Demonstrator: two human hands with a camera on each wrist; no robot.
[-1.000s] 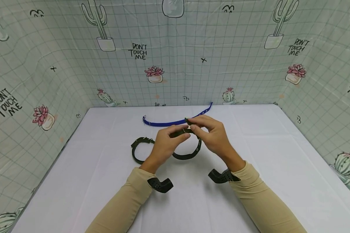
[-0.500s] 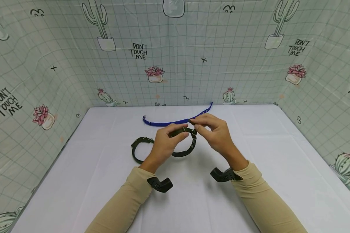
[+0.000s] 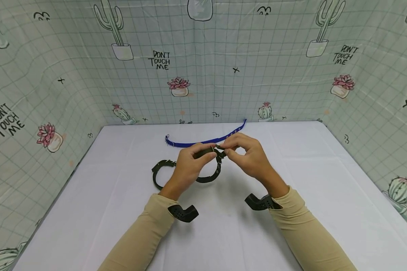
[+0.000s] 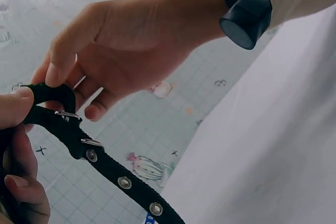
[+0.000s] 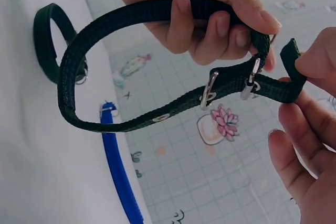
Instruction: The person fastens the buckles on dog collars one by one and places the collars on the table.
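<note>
Your left hand (image 3: 188,162) has its fingers curled round a green collar (image 3: 211,178), thumb against the band just beside the buckle (image 5: 255,72). Your right hand (image 3: 247,154) pinches the collar's free end (image 5: 292,59) between thumb and fingertips, with its other fingers loosely bent. The collar is up off the worktop (image 3: 88,195), beyond the middle and towards the far edge, and forms a loop that hangs below your left hand. The free end sticks out past the buckle and bends upward. A metal ring (image 5: 209,90) sits on the band near the buckle, and 3 eyelets (image 4: 124,182) show along the strap; you cannot tell here whether the buckle's pin is through any of them. The other green collar (image 3: 155,177) lies looped left of the middle of the worktop, partly hidden by your left hand. A blue collar (image 3: 190,145) stretches out beyond both hands, its right end reaching the far edge.
</note>
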